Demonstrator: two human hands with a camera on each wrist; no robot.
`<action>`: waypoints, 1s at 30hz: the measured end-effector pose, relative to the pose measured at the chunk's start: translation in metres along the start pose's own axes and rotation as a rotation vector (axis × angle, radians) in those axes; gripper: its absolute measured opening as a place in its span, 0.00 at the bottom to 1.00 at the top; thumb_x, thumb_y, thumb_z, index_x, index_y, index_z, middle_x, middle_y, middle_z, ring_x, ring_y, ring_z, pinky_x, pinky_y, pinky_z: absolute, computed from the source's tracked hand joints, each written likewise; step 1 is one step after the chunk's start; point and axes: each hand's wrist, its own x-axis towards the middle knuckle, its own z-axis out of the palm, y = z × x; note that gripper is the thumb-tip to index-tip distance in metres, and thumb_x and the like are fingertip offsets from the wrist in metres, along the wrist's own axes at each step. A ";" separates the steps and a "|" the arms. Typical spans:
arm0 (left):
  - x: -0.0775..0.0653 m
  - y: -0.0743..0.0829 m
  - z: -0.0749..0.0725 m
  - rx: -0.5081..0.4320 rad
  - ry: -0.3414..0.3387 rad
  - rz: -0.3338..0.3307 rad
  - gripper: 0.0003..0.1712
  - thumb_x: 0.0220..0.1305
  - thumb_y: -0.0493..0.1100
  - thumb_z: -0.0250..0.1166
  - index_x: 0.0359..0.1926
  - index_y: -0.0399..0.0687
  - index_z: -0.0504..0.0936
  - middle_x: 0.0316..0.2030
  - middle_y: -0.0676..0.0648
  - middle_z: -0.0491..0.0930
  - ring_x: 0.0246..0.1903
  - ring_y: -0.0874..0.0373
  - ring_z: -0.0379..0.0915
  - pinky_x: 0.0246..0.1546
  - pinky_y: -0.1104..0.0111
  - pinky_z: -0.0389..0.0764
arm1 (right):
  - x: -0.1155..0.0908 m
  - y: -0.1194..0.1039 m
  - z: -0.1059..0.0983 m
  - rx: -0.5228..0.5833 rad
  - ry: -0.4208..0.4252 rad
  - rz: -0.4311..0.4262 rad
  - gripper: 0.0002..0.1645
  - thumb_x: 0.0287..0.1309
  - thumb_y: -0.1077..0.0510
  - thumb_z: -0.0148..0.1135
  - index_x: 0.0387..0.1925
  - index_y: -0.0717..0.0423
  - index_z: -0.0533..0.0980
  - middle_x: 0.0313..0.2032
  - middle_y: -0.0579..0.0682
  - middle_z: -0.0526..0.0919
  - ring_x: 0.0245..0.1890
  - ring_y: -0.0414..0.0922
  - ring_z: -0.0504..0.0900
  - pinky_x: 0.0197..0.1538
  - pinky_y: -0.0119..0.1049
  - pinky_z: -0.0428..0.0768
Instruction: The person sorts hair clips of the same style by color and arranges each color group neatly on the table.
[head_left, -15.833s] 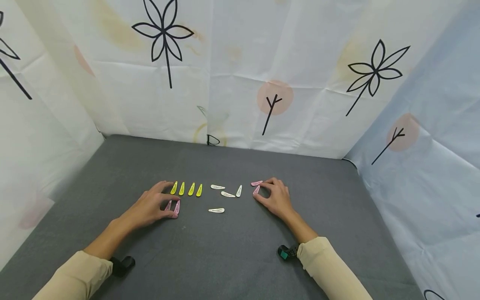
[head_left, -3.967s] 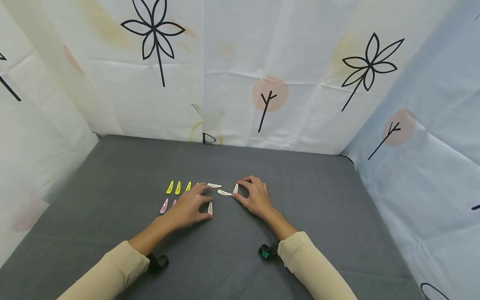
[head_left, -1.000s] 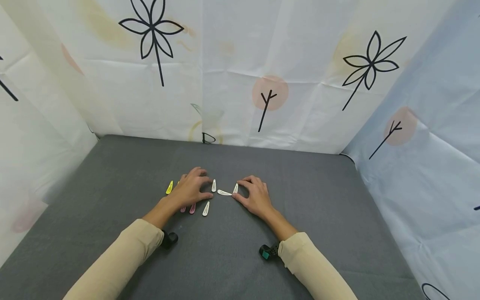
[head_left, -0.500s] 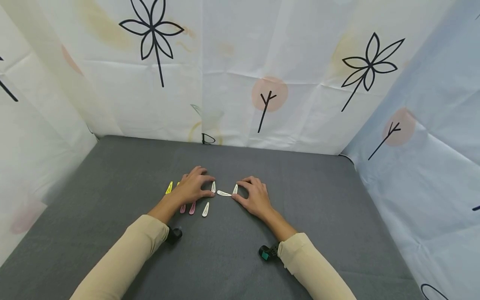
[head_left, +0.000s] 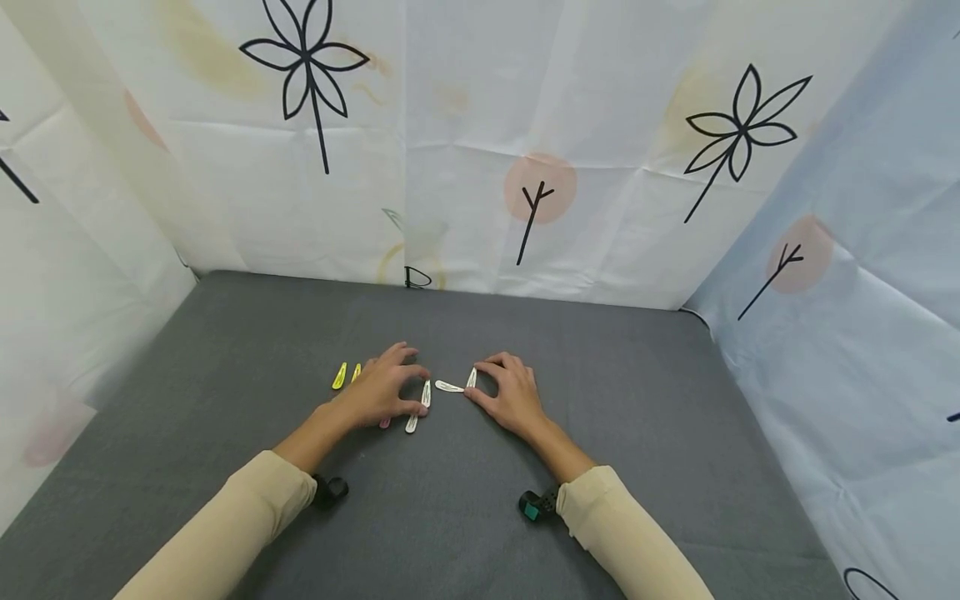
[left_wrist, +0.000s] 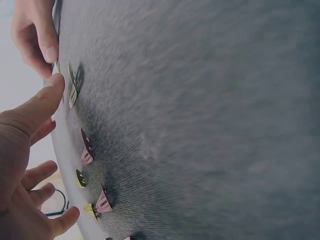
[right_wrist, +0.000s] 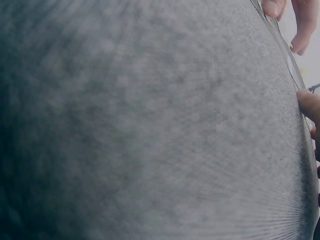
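My left hand (head_left: 381, 388) pinches a white snap hair clip (head_left: 426, 394) upright between thumb and fingertips. Just nearer to me lies another white hair clip (head_left: 412, 424), its upper end close under the left thumb. To the right, my right hand (head_left: 512, 392) holds a white hair clip (head_left: 472, 377) by its two ends. Between the hands one more white hair clip (head_left: 449, 387) lies sideways, its tip by the right thumb. Yellow hair clips (head_left: 340, 376) and a pink hair clip (head_left: 385, 423) show around the left hand, which covers others. The left wrist view shows several pink clips (left_wrist: 103, 202).
A dark grey cloth (head_left: 600, 383) covers the table. White curtains (head_left: 465, 100) with printed leaves and trees rise behind it and at both sides. A black wrist strap device (head_left: 330, 492) sits at the left cuff, another strap device (head_left: 534, 504) at the right.
Over the last half second the left hand drew its white clip toward me, down beside the lower white one. Earlier, the pink clips left the right side and joined the left row. The right hand stays still.
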 end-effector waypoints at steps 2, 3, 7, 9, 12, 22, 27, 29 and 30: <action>-0.004 0.002 0.001 -0.001 0.004 0.020 0.30 0.51 0.58 0.77 0.53 0.50 0.84 0.65 0.35 0.69 0.71 0.36 0.54 0.57 0.36 0.66 | 0.000 0.000 0.000 0.001 -0.001 0.003 0.28 0.56 0.45 0.73 0.54 0.55 0.82 0.51 0.53 0.78 0.53 0.53 0.74 0.52 0.52 0.67; -0.006 0.003 0.001 -0.003 0.006 0.029 0.30 0.50 0.58 0.78 0.52 0.50 0.84 0.65 0.35 0.69 0.71 0.36 0.54 0.57 0.36 0.66 | 0.000 0.000 0.000 0.000 -0.003 0.004 0.28 0.56 0.44 0.72 0.54 0.55 0.82 0.51 0.53 0.78 0.53 0.53 0.74 0.52 0.52 0.67; -0.013 0.009 0.004 -0.016 0.003 0.051 0.30 0.49 0.58 0.78 0.50 0.50 0.85 0.64 0.34 0.69 0.71 0.35 0.54 0.57 0.35 0.64 | 0.000 0.000 -0.001 -0.001 -0.001 0.004 0.28 0.56 0.45 0.72 0.54 0.55 0.82 0.51 0.53 0.79 0.53 0.53 0.74 0.52 0.53 0.67; -0.015 0.011 0.005 -0.020 -0.009 0.050 0.30 0.49 0.59 0.78 0.51 0.50 0.85 0.65 0.34 0.69 0.71 0.35 0.53 0.58 0.33 0.63 | 0.000 -0.001 -0.001 0.001 -0.004 0.005 0.28 0.56 0.45 0.72 0.54 0.55 0.82 0.51 0.53 0.78 0.53 0.53 0.74 0.52 0.53 0.67; -0.018 0.013 0.006 -0.021 -0.034 0.046 0.30 0.50 0.58 0.77 0.51 0.50 0.85 0.66 0.35 0.68 0.72 0.35 0.52 0.58 0.31 0.61 | -0.001 -0.001 -0.001 -0.005 -0.001 0.003 0.28 0.56 0.45 0.73 0.54 0.55 0.82 0.51 0.53 0.79 0.53 0.53 0.74 0.52 0.52 0.67; -0.021 0.017 0.008 -0.015 -0.040 0.046 0.29 0.51 0.58 0.77 0.51 0.50 0.85 0.65 0.35 0.69 0.72 0.36 0.52 0.59 0.31 0.60 | -0.001 0.000 0.001 -0.006 0.013 -0.004 0.28 0.55 0.45 0.73 0.54 0.55 0.82 0.50 0.53 0.79 0.52 0.53 0.74 0.51 0.52 0.68; -0.020 0.019 0.007 -0.007 -0.045 0.048 0.30 0.50 0.58 0.78 0.52 0.50 0.85 0.65 0.35 0.69 0.72 0.35 0.53 0.59 0.32 0.61 | 0.000 0.001 0.001 -0.004 0.006 0.003 0.28 0.56 0.44 0.73 0.54 0.55 0.82 0.51 0.53 0.78 0.53 0.53 0.74 0.51 0.52 0.68; -0.020 0.020 0.007 -0.007 -0.050 0.044 0.30 0.50 0.58 0.78 0.52 0.50 0.85 0.66 0.35 0.69 0.72 0.35 0.52 0.59 0.31 0.61 | 0.000 0.001 0.001 -0.006 0.001 0.006 0.28 0.56 0.44 0.72 0.54 0.54 0.82 0.51 0.53 0.78 0.54 0.53 0.74 0.51 0.52 0.68; -0.020 0.020 0.007 -0.007 -0.052 0.042 0.30 0.50 0.57 0.78 0.52 0.50 0.85 0.66 0.35 0.69 0.72 0.35 0.52 0.59 0.31 0.60 | 0.000 0.001 0.001 -0.006 -0.001 0.007 0.28 0.56 0.44 0.72 0.54 0.54 0.82 0.51 0.53 0.78 0.54 0.53 0.74 0.51 0.52 0.68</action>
